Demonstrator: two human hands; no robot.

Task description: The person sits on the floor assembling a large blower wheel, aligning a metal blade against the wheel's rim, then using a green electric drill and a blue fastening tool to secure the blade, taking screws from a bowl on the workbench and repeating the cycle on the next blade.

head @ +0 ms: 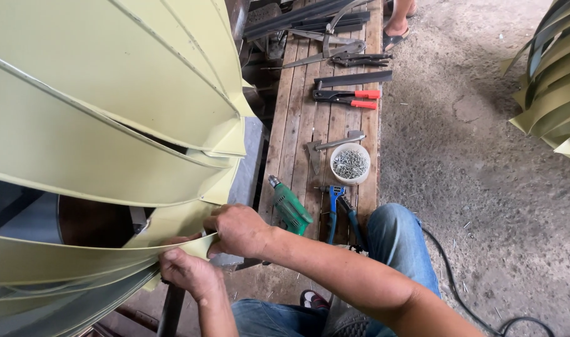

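Observation:
A large assembly of curved pale yellow-green metal blades [98,106] fills the left of the head view. My right hand [238,228] grips the end tab of one lower blade [79,259] from above. My left hand [188,271] pinches the same blade's edge from below, thumb on top. Both hands sit close together at the blade's lower right corner.
A wooden bench [297,118] holds a green electric drill [290,206], a blue riveter [335,206], a white bowl of rivets [350,163], a hammer [328,146], red-handled snips [350,98] and dark metal strips. A second blade assembly [550,93] stands right. Another person's foot [397,28] shows at the top.

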